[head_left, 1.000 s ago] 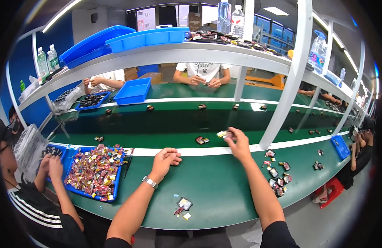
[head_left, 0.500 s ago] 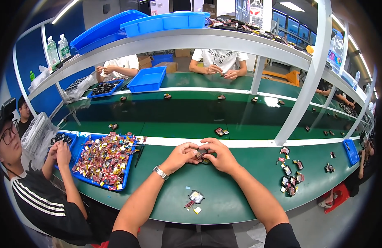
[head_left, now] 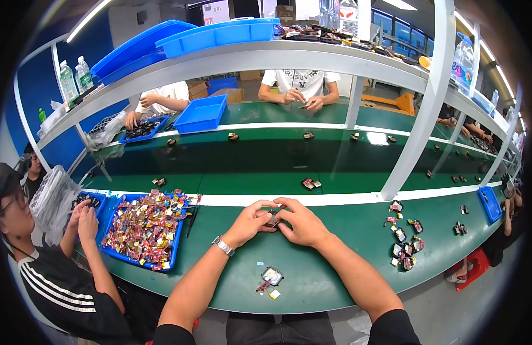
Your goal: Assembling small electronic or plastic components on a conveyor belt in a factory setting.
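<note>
Just above the green tabletop, both of my hands meet around a small dark casing point(head_left: 272, 218), mostly hidden by the fingers. My left hand point(head_left: 251, 222), with a metal-banded watch at its wrist, pinches its left side. My right hand point(head_left: 300, 223) grips the other side with thumb and fingers. Between my forearms lies an open black casing with a pale inside point(head_left: 272, 276); a small red circuit board point(head_left: 262, 286) and a white-and-yellow piece point(head_left: 274, 294) lie beside it.
A blue tray point(head_left: 172, 261) heaped with red circuit boards stands left, black tweezers point(head_left: 192, 221) beside it. Several small assemblies point(head_left: 403, 253) cluster right. Beyond a white rail runs a dark green belt point(head_left: 254, 155) with scattered units. A metal post point(head_left: 421, 109) rises right; a co-worker point(head_left: 58, 276) sits left.
The dark casing has turned between my fingers, and my right fingers have closed in around it. Across the belt, a person's hand has reached down into a tray of black parts.
</note>
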The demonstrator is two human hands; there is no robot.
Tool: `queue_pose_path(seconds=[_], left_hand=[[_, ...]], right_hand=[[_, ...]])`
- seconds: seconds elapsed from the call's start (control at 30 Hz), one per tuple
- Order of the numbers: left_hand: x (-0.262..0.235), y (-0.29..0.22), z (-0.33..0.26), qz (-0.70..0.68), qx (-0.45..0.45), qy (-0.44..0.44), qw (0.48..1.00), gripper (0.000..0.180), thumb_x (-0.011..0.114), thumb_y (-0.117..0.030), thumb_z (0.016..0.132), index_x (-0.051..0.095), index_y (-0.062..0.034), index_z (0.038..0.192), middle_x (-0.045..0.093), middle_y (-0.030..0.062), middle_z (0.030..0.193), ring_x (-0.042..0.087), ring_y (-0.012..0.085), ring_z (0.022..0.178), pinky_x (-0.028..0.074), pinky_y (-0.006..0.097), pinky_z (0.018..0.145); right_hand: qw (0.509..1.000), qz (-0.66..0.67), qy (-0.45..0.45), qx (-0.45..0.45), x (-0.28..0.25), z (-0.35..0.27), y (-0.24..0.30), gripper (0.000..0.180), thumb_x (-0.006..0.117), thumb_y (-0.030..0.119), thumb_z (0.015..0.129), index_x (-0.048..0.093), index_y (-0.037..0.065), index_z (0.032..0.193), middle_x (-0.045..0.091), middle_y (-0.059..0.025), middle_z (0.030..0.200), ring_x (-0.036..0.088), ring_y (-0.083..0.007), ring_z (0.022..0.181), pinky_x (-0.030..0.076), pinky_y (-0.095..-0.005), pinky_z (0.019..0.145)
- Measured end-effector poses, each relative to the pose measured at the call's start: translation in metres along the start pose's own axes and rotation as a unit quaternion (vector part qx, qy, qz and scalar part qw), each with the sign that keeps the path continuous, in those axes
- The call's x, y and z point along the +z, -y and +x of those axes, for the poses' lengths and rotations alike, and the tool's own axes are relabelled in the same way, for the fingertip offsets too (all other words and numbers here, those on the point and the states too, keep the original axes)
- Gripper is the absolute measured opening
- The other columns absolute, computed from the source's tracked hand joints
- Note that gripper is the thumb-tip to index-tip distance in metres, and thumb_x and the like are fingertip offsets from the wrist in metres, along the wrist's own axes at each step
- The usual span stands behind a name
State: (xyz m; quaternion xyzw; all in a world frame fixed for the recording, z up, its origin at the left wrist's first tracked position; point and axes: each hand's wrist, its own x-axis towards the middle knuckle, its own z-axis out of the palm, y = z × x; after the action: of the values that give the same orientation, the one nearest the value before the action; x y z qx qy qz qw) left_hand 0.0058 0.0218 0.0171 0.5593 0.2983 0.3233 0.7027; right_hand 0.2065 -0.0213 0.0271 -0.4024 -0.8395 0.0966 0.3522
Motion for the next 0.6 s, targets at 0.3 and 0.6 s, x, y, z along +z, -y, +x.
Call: queue_pose_path(seconds=[0.3, 0.6], left_hand=[[-0.01, 0.006, 0.003, -0.063, 0.011, 0.028, 0.998, 0.032, 0.048, 0.002, 0.094, 0.052, -0.0014, 0.126, 0.059, 0.0109, 0.122, 0.06, 0.0206, 0.112, 0.054, 0.037, 0.097], [-0.014, 0.008, 0.002, -0.064, 0.024, 0.077, 0.995, 0.039, 0.053, 0.002, 0.092, 0.047, -0.0013, 0.13, 0.058, 0.0122, 0.126, 0.058, 0.0219, 0.117, 0.05, 0.039, 0.102]], right_hand=[[0.999, 0.035, -0.023, 0.024, 0.005, 0.001, -0.003, 0.01, 0.071, 0.01, 0.08, 0.067, 0.006, 0.089, 0.054, -0.0082, 0.13, 0.052, -0.0284, 0.118, 0.047, -0.0387, 0.096], [0.994, 0.061, -0.075, 0.055, 0.011, 0.002, 0.001, 0.009, 0.068, 0.008, 0.081, 0.071, 0.005, 0.089, 0.06, -0.0083, 0.125, 0.053, -0.0286, 0.117, 0.046, -0.0382, 0.098]])
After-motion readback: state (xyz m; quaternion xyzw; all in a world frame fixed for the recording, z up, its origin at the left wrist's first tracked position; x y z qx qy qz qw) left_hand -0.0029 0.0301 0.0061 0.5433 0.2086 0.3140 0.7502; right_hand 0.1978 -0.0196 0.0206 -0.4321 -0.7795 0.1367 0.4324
